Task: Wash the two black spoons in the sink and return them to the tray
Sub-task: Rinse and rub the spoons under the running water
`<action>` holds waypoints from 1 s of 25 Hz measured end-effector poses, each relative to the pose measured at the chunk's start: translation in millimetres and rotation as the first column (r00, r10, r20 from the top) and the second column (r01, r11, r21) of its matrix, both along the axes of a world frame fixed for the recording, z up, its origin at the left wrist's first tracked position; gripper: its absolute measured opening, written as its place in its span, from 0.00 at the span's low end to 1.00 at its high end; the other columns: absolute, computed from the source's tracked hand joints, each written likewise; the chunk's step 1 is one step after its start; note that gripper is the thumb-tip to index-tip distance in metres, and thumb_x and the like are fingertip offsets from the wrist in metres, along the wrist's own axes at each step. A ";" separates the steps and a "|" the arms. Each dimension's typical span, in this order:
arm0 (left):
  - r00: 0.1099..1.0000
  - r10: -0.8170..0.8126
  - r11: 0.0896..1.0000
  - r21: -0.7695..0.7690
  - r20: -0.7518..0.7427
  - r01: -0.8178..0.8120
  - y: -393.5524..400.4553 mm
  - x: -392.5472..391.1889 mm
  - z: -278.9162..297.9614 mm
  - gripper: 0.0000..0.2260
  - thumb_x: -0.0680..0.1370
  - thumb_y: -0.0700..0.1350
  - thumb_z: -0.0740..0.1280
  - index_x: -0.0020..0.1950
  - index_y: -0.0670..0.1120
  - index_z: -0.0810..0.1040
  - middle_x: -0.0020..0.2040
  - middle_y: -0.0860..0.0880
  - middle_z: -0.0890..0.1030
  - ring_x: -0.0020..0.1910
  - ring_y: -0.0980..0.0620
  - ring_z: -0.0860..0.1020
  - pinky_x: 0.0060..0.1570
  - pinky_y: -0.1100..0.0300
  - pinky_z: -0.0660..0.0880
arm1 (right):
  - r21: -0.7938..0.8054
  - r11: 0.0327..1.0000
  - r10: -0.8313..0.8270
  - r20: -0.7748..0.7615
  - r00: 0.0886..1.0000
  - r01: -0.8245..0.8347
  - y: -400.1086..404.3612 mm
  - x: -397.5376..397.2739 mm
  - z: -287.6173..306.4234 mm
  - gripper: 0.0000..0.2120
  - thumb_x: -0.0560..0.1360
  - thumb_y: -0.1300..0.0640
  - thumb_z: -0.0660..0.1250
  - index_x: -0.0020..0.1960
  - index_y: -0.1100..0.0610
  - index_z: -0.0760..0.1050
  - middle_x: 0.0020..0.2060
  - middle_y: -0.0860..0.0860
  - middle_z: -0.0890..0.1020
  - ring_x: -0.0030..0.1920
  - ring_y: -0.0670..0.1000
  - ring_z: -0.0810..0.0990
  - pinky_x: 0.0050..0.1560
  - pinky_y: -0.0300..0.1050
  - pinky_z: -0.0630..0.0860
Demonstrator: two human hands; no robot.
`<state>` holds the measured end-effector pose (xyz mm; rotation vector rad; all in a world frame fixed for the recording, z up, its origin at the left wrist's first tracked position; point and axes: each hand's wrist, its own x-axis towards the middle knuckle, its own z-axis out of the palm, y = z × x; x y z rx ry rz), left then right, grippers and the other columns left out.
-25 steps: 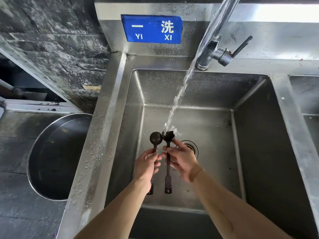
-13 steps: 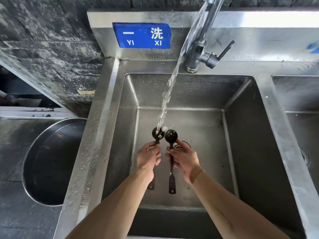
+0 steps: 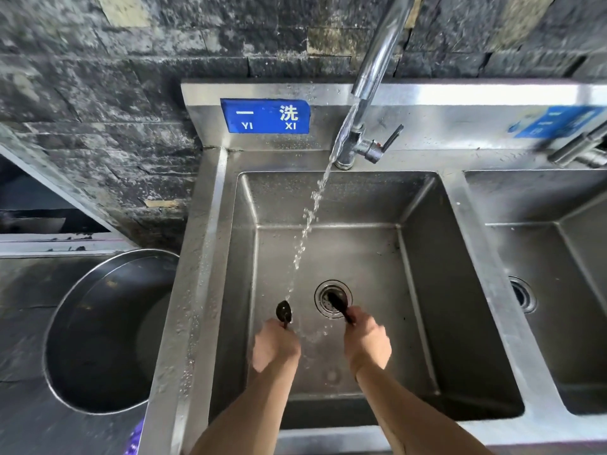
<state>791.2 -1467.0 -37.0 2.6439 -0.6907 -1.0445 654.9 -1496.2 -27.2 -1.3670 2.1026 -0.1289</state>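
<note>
In the sink (image 3: 427,257), seen from the head camera, the hands have drawn apart since a moment ago. The left hand (image 3: 276,348) is closed around one spoon (image 3: 284,312), its bowl just past the knuckles, under the thinning stream (image 3: 312,218). The right hand (image 3: 367,343) is closed on the other spoon (image 3: 338,305), now clear of the water, over the drain (image 3: 333,298). Rinsing looks nearly done. No tray shows. The basin (image 3: 98,339) beyond the left hand looks empty.

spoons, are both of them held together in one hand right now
No, the left hand holds one black spoon and the right hand holds the other spoon, apart over the sink.
</note>
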 end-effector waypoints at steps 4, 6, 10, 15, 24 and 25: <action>0.944 -0.259 0.963 -0.025 0.206 0.270 9.7 1.2 9.8 0.08 0.78 0.45 0.60 0.52 0.51 0.79 0.49 0.49 0.83 0.47 0.46 0.82 0.40 0.56 0.74 | -0.023 0.999 0.046 -0.049 0.998 -0.047 13.2 -9.7 13.8 0.19 0.75 0.59 0.58 0.57 0.41 0.79 0.44 0.54 0.86 0.46 0.61 0.83 0.44 0.47 0.78; 0.938 -0.303 0.935 -0.139 0.168 0.327 8.5 1.9 14.2 0.08 0.78 0.46 0.60 0.50 0.53 0.79 0.48 0.50 0.83 0.45 0.46 0.80 0.39 0.57 0.73 | -0.025 0.998 -0.062 0.130 0.990 0.066 9.9 -9.3 24.3 0.12 0.75 0.55 0.63 0.52 0.44 0.82 0.43 0.52 0.87 0.46 0.58 0.84 0.44 0.45 0.78; 0.953 -0.244 0.916 -0.364 -0.179 0.166 -1.9 -11.1 31.2 0.06 0.77 0.48 0.66 0.49 0.50 0.82 0.48 0.50 0.86 0.45 0.50 0.81 0.41 0.60 0.74 | 0.067 0.966 -0.251 0.474 0.844 0.250 -1.4 -9.1 44.9 0.07 0.70 0.51 0.74 0.48 0.48 0.82 0.40 0.49 0.86 0.42 0.50 0.82 0.45 0.43 0.77; 0.886 -0.236 0.888 -0.459 -0.399 0.030 -21.8 -24.4 54.2 0.05 0.77 0.46 0.69 0.50 0.48 0.82 0.46 0.49 0.86 0.43 0.51 0.82 0.42 0.61 0.75 | 0.196 0.943 -0.324 0.735 0.596 0.271 -14.7 -23.4 70.4 0.07 0.71 0.62 0.71 0.48 0.54 0.81 0.37 0.54 0.85 0.36 0.48 0.81 0.37 0.40 0.79; 0.760 -0.154 0.905 -0.399 -0.632 -0.148 -50.8 -82.4 82.2 0.05 0.73 0.35 0.72 0.45 0.44 0.83 0.36 0.47 0.85 0.33 0.53 0.82 0.35 0.63 0.76 | 0.256 0.938 -0.340 0.815 0.469 0.235 -51.0 -79.1 85.1 0.07 0.70 0.67 0.70 0.47 0.60 0.82 0.41 0.60 0.86 0.40 0.53 0.85 0.47 0.47 0.84; 0.768 -0.146 0.905 -0.397 -0.624 -0.151 -55.3 -90.6 83.9 0.05 0.73 0.34 0.71 0.44 0.43 0.83 0.35 0.47 0.85 0.31 0.55 0.81 0.31 0.66 0.75 | 0.264 0.939 -0.340 0.820 0.460 0.222 -56.4 -86.0 85.1 0.08 0.71 0.68 0.70 0.48 0.60 0.82 0.42 0.60 0.86 0.41 0.54 0.85 0.45 0.45 0.84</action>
